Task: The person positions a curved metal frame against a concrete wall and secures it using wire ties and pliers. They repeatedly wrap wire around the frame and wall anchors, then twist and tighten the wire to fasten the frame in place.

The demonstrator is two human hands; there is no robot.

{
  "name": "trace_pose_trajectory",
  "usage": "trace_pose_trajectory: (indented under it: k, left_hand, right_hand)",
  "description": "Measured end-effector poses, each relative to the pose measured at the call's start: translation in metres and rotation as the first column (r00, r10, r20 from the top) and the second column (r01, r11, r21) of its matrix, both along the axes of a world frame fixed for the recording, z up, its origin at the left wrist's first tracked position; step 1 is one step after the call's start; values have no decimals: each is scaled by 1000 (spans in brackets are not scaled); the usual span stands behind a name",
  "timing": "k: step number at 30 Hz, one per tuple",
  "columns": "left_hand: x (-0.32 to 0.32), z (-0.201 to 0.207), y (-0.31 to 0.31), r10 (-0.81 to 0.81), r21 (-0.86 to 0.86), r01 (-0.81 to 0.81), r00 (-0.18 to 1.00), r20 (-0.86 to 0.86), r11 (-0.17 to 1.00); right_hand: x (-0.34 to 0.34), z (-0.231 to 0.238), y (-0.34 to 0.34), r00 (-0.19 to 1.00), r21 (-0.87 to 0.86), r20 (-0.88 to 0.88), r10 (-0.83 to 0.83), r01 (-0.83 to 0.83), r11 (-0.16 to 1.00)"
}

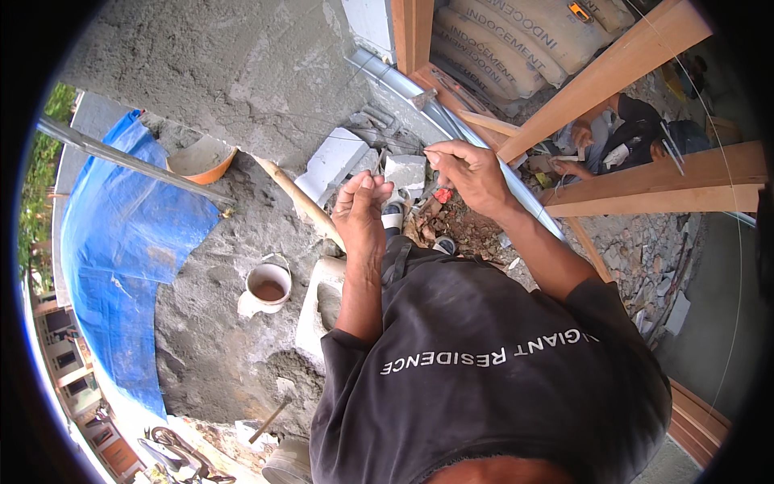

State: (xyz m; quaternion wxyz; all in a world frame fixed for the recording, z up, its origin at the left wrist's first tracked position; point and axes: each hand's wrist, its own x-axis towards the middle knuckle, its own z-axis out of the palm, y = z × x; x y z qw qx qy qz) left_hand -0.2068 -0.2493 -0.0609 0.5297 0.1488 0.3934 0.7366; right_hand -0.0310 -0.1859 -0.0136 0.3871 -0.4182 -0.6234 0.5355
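Note:
My left hand (pixel 362 211) is raised in front of my body, with thumb and fingertips pressed together. To its right and slightly farther off, my right hand (pixel 474 179) also makes a pinch. A thin line shows close to the right fingertips, but whether either hand holds it I cannot make out. Beneath and beyond the hands lie pale block pieces (pixel 337 157) and a smaller grey block (pixel 405 172). A small bright red object (pixel 443 195) rests on the brown rubble. A wooden pole (pixel 300 200) leans just left of my left hand.
Left are a white bucket (pixel 268 284), an orange tub (pixel 211 165) and a blue tarp (pixel 121 250) crossed by a metal pipe (pixel 121 153). A metal channel (pixel 451 121) and timber beams (pixel 601 73) stand right. Beyond are stacked sacks (pixel 500 48) and a crouching person (pixel 633 133).

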Motion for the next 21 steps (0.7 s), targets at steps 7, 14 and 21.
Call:
trace_pose_trajectory:
  k: [7, 14, 21]
  left_hand:
    - [11, 4, 26, -409, 21, 415, 903, -131, 910]
    - [-19, -7, 78, -475, 7, 526, 773, -420, 851]
    - [-65, -16, 135, -488, -81, 501, 773, -405, 862]
  right_hand:
    - [-20, 0, 26, 992, 119, 125, 14, -28, 993]
    - [-47, -8, 55, 974, 219, 227, 15, -66, 973]
    - [-83, -18, 102, 932, 310, 345, -108, -5, 951]
